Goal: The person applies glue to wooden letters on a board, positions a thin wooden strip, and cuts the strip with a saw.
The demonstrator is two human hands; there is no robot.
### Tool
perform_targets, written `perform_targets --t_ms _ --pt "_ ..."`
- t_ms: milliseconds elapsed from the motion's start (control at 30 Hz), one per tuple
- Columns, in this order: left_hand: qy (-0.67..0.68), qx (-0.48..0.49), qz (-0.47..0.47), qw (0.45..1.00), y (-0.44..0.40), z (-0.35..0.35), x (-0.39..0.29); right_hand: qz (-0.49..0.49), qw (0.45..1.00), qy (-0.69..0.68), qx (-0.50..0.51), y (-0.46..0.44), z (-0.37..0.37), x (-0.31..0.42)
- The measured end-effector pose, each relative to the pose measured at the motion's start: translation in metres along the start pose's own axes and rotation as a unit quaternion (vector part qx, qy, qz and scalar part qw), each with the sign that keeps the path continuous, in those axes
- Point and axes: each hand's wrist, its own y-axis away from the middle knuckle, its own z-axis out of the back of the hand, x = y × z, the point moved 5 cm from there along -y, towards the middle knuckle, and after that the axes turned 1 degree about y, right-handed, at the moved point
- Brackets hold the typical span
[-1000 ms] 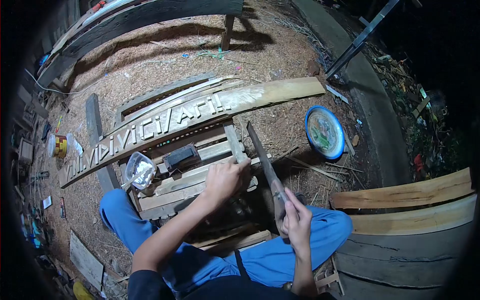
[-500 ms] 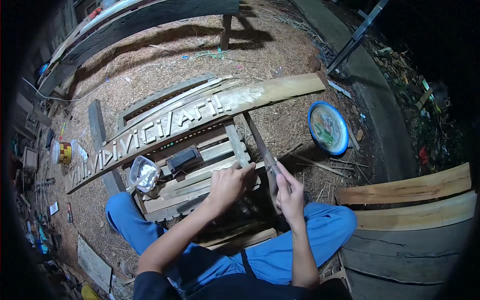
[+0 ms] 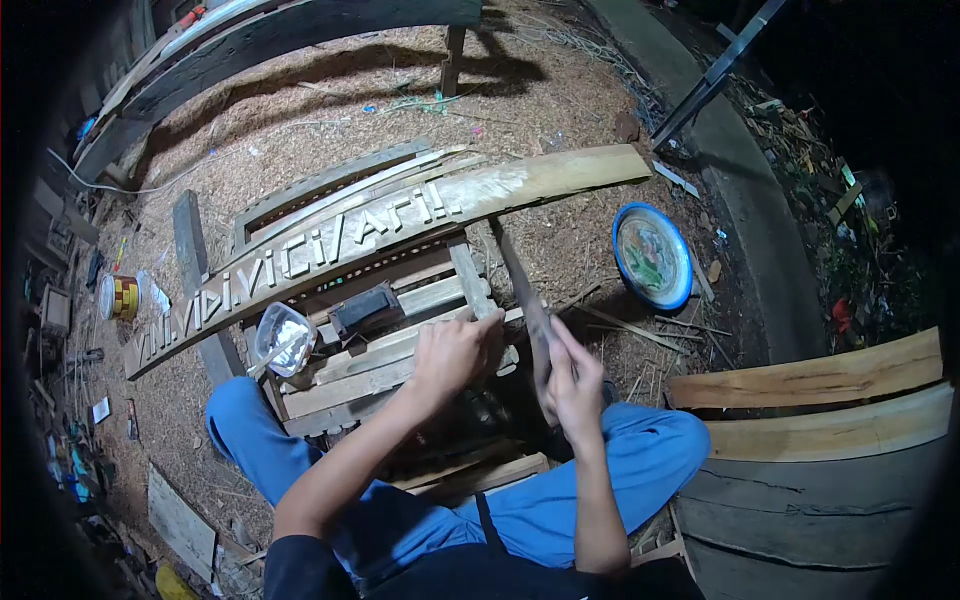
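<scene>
My right hand is closed around a long, dark, machete-like blade, which slants up and away toward the lettered board and is smeared by motion. My left hand is closed just to its left, thumb pointing at the blade. Whatever its fingers pinch is hidden. Beyond both hands, a long wooden board lies slanted across the slatted wooden frame, with raised pale letters along its left part. A dark block rests on the slats beside a clear plastic tub of white material with a stick in it.
A blue-rimmed round tray is on the ground at right. Curved planks lie near my right knee. A yellow-and-red tub stands at left. At the back is a low wooden bench, with wood shavings covering the ground.
The blade and my right hand have shifted slightly, and the blade is more blurred. My left hand stays closed beside it. The whole view has moved a little.
</scene>
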Motion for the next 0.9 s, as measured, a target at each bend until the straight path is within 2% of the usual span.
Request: perform_targets --t_ms 67,133,200,333,367,400,467,533,567,667,700,833,900 --pt "-0.005 0.011 0.013 1.0 -0.004 0.001 -0.001 -0.156 0.988 0.008 0.015 0.038 0.023 0.016" --pt "-0.005 -0.009 0.013 1.0 -0.005 0.003 -0.005 -0.125 0.992 0.005 0.024 0.04 0.033 0.004" --pt "-0.012 -0.016 -0.001 1.0 -0.004 0.003 -0.007 -0.007 0.999 0.022 0.031 0.027 0.022 -0.001" --pt "-0.014 -0.002 0.021 1.0 -0.006 0.003 -0.005 -0.018 0.999 0.024 0.043 0.01 0.016 0.003" --pt "-0.023 -0.012 0.017 1.0 -0.005 0.004 -0.007 -0.076 0.996 0.019 0.048 0.024 0.026 0.01" --pt "-0.021 -0.033 0.001 0.999 -0.003 0.001 -0.005 -0.019 0.999 -0.002 0.051 0.031 0.038 0.001" --pt "-0.015 -0.039 -0.005 0.999 -0.002 -0.006 -0.002 -0.135 0.99 -0.017 0.047 0.039 0.04 0.004" --pt "-0.029 -0.019 0.001 0.999 -0.003 -0.001 -0.006 -0.025 0.999 0.018 0.045 0.01 0.021 -0.001" --pt "-0.04 0.012 0.019 0.999 -0.005 0.001 -0.009 0.089 0.993 -0.009 0.072 -0.015 0.016 -0.04" --pt "-0.008 0.028 0.025 0.999 -0.007 0.007 -0.008 0.085 0.994 -0.004 0.067 -0.005 0.019 -0.045" --pt "-0.003 0.029 0.015 0.999 -0.006 -0.006 -0.004 -0.017 0.999 0.013 0.04 0.012 0.013 -0.008" --pt "-0.016 -0.015 0.029 0.999 -0.001 -0.003 -0.01 0.003 0.999 0.021 0.031 -0.008 0.01 -0.017" --pt "-0.009 0.002 0.026 1.0 -0.002 -0.002 -0.009 -0.046 0.998 0.009 0.038 -0.003 0.015 -0.013"
